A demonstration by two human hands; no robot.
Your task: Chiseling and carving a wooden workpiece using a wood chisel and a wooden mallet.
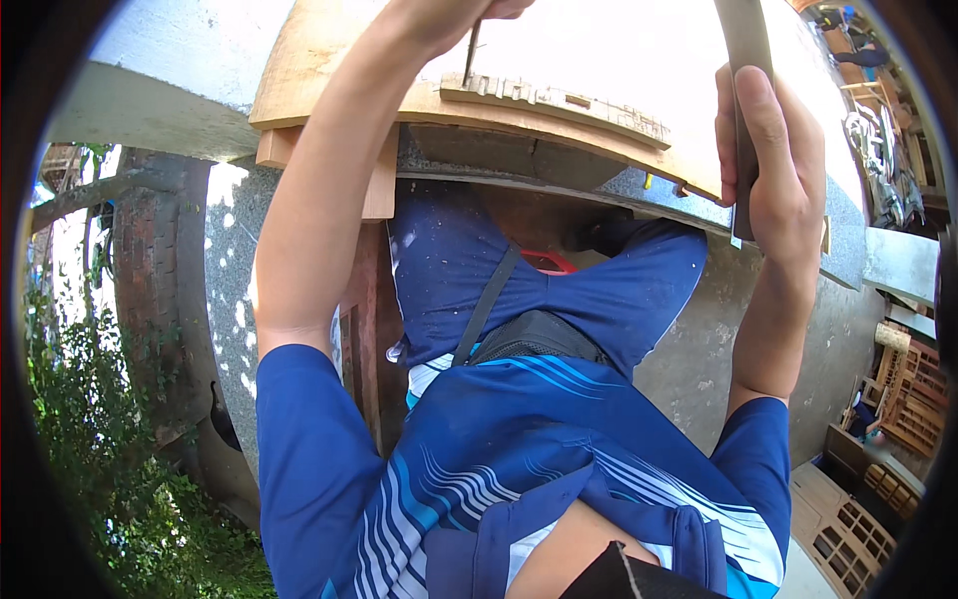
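Observation:
Near the top edge my left hand [459, 15] is partly cut off by the picture's rim. Its fingers are closed around a thin dark chisel [472, 55], seen edge-on, whose lower end meets a notched wooden strip [559, 104]. Several cut slots mark that strip's left part, and a rectangular recess lies near its middle. My right hand [773, 150] is wrapped around a long, flat grey-brown bar [743, 35], the thumb lying along its face. The bar stands to the right of the strip, its upper end beyond the picture.
Under the strip lies a pale wooden board [299, 70], glaring in sunlight, on a grey stone slab [843, 235]. My legs [609, 280] are below its near edge. Carved wooden lattice panels [913, 394] stand at the right, metal clutter [878, 150] above them. Green plants [110, 449] grow at left.

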